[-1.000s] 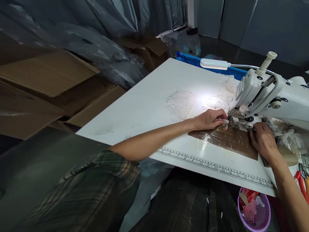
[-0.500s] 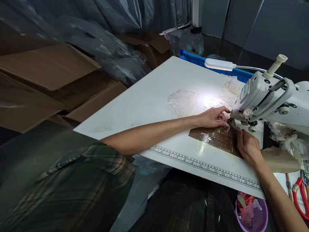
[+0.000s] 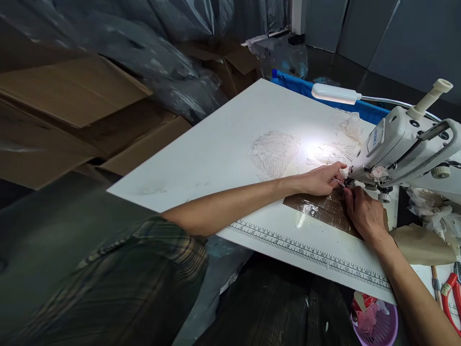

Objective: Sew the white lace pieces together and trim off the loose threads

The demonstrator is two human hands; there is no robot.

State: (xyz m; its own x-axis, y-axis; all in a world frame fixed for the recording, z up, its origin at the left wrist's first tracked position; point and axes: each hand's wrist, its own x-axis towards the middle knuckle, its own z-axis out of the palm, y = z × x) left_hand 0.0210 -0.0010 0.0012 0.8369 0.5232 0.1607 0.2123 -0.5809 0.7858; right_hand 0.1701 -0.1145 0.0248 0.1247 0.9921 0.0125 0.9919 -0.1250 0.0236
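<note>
A white sewing machine (image 3: 399, 144) stands at the right of the white table. Just left of its needle, my left hand (image 3: 326, 179) has its fingers closed on a small strip of white lace (image 3: 337, 182). My right hand (image 3: 365, 211) is at the front of the needle, thumb and fingers pinched together near the presser foot; whatever they hold is too small and hidden to name. Beneath both hands lies a shiny brown sheet (image 3: 320, 210), taped over the table. White lace pieces (image 3: 275, 153) rest behind my left forearm under the lamp.
A lamp (image 3: 334, 93) on a bendy neck lights the table (image 3: 201, 158). Along the front edge runs a printed ruler (image 3: 309, 254). Red-handled scissors (image 3: 450, 300) lie at the far right, above a purple basket (image 3: 387, 327) of scraps. Cardboard boxes (image 3: 72, 91) stand at the left.
My right hand has moved slightly left and up, closer to the needle and my left hand. The view has shifted a little, so the machine appears further right.
</note>
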